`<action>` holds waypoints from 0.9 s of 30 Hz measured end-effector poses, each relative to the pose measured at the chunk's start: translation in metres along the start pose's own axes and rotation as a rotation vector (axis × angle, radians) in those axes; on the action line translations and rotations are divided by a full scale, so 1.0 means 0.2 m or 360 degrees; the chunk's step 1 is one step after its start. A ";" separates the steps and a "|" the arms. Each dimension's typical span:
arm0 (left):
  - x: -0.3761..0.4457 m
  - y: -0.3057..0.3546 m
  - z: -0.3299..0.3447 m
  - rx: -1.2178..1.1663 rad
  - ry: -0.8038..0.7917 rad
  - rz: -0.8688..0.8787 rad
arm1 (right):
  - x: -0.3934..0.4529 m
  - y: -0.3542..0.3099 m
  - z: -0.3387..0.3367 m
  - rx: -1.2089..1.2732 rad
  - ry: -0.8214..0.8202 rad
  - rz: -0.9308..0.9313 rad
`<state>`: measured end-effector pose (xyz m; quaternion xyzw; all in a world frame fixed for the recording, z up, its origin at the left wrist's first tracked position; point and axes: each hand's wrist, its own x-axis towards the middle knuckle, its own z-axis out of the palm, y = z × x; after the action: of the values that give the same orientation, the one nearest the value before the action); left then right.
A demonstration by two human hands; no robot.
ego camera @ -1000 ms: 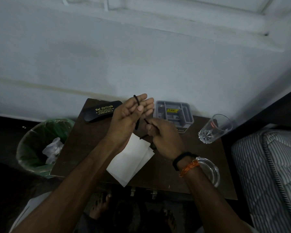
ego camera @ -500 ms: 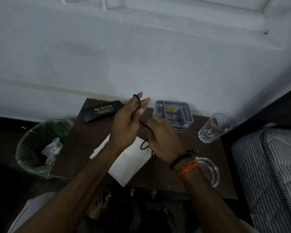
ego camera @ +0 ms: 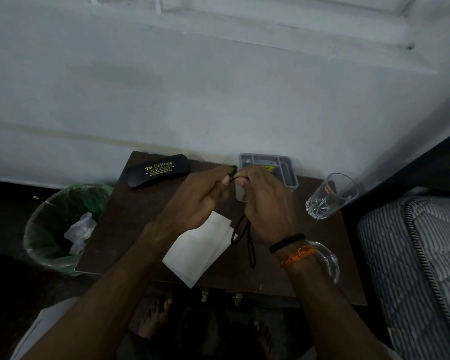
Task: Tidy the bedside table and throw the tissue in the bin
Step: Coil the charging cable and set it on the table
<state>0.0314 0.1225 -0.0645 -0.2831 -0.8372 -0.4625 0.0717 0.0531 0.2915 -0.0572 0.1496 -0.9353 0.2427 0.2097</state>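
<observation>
I count one cord (ego camera: 240,231), pinched by both hands: left hand (ego camera: 200,197), right hand (ego camera: 266,203); one glass (ego camera: 331,196) on desk (ego camera: 120,229).

A bedroom in a home: at the right edge of the frame a striped mattress (ego camera: 416,268) meets a small brown bedside table (ego camera: 120,229) against a bare whitewashed wall (ego camera: 192,87), a lined bin (ego camera: 55,224) at lower left.
</observation>
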 end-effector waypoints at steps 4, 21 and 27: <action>0.00 0.01 -0.03 -0.0116 -0.0089 -0.0005 | 0.01 -0.03 -0.03 0.0008 0.0206 -0.0071; 0.02 0.11 -0.06 -0.1930 -0.0191 -0.0557 | 0.02 0.00 0.00 0.0566 0.0075 0.0256; 0.06 0.08 -0.05 -0.2027 0.0137 -0.0654 | -0.01 -0.02 0.01 0.0412 -0.0448 0.0316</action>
<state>0.0289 0.1254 -0.0435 -0.0861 -0.4342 -0.8813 -0.1655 0.0559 0.2872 -0.0592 0.1148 -0.9265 0.3570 0.0310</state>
